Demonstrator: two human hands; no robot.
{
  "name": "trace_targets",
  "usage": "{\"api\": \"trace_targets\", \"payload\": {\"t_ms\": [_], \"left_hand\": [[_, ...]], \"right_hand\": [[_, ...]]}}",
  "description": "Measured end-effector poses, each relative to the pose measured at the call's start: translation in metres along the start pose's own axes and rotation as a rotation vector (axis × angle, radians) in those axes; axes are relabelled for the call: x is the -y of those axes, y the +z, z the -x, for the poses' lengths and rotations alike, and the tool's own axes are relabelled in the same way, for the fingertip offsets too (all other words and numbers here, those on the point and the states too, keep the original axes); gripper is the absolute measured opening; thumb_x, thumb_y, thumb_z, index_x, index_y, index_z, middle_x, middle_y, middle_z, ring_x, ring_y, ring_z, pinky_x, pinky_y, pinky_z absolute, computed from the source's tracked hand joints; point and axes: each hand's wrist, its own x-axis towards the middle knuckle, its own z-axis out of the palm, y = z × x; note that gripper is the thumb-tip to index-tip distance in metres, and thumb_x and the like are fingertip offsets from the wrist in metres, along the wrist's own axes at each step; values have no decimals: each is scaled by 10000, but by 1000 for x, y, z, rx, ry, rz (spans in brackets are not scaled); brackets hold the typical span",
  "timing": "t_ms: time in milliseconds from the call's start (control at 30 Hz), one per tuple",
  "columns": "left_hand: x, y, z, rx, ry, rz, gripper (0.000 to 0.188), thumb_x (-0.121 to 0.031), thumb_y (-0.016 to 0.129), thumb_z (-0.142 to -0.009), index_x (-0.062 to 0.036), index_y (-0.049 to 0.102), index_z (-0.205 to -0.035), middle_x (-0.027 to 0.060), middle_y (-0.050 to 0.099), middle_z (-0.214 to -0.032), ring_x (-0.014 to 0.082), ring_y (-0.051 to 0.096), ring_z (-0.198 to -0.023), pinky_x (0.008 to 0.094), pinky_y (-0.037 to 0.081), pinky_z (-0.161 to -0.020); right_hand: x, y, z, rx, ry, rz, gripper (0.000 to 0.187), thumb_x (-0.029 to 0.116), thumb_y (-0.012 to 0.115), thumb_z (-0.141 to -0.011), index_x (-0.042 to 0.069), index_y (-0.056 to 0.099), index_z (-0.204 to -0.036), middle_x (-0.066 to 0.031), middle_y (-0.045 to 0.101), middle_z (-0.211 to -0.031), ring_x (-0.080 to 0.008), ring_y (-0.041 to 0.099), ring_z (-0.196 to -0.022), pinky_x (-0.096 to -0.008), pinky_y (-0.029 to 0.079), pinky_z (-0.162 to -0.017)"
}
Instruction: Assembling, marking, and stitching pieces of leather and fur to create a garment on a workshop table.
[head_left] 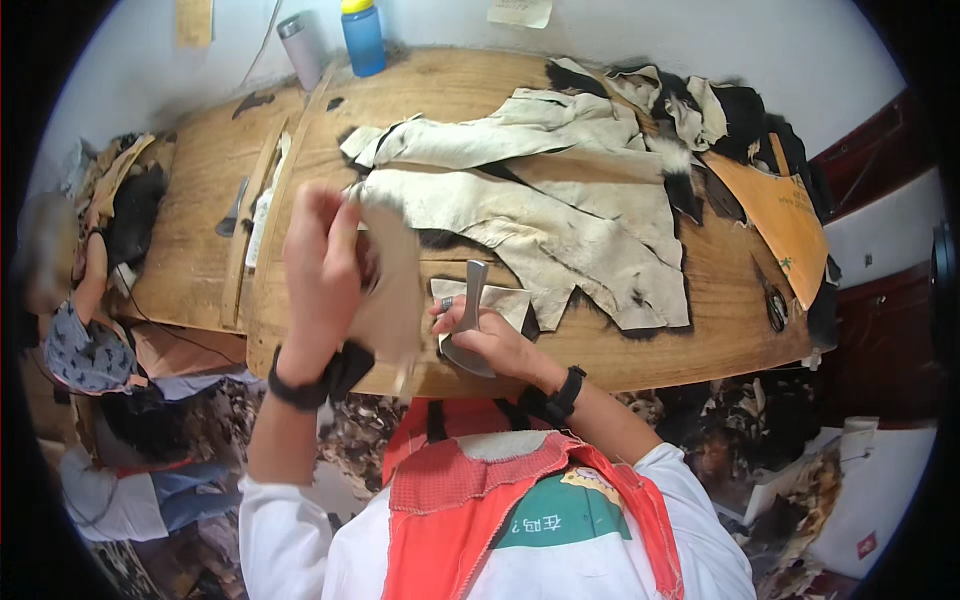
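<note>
My left hand point(322, 262) is raised over the front of the table, closed on a pale piece of hide point(392, 285) that hangs down, smeared by motion. In my right hand point(505, 348) is a metal furrier's knife point(476, 290), its handle pointing up and its rounded blade below the palm. Beneath that hand lies a small white hide piece point(508, 299) with a dark fur edge. Just beyond both hands, large cream pelts point(560, 200) are spread skin side up, dark fur showing at their edges.
Scissors point(775, 303) and an orange paper sheet point(780, 225) lie at the right, near piled fur scraps point(735, 115). A blue bottle point(365, 45) and a grey tumbler point(300, 52) stand at the back. Another knife point(233, 208) lies left; a co-worker's arm point(92, 270) reaches in there.
</note>
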Motion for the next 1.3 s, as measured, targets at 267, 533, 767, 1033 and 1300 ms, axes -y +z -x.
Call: {"api": "trace_targets", "payload": {"t_ms": [267,533,767,1033,1300], "left_hand": [[-6,82,-57,152,117,278,298,-240,606,-1017,-11,546,-1197,147,664,-1149,161,661,-1020,308,532,-789],[114,85,60,79,-350,-572,348,-368,719,-891,-33,624,-889,168,631,-850,338,600,-811,450,474,-727],[101,113,98,15,-156,-124,166,-120,704,-901,-2,608,-967,63,639,-888,190,598,-779,332,482,-709],[9,197,117,462,-412,407,138,-73,671,-943,10,602,-1029,-29,621,-838,37,564,-785,210,466,-670],[30,221,135,102,-84,-632,359,-155,755,-868,-1,597,-1153,222,681,-1080,370,673,-970,430,538,-805]], "right_hand": [[66,-95,69,-529,110,-121,275,-5,516,-885,5,609,-1143,-77,620,-1140,-134,610,-944,-305,503,-836],[-25,-273,216,-1024,345,1141,186,120,662,-889,37,609,-1046,-173,591,-940,-379,610,-891,-470,478,-757],[8,-256,215,-908,223,1231,284,52,715,-832,48,631,-1104,-149,598,-1035,-330,620,-981,-412,495,-834],[52,-163,181,-235,-46,413,489,439,632,-952,18,629,-1201,-166,603,-996,-304,633,-897,-390,511,-783],[16,-154,194,-247,333,745,317,392,635,-942,76,639,-923,-150,672,-720,-380,671,-714,-477,496,-621]]}}
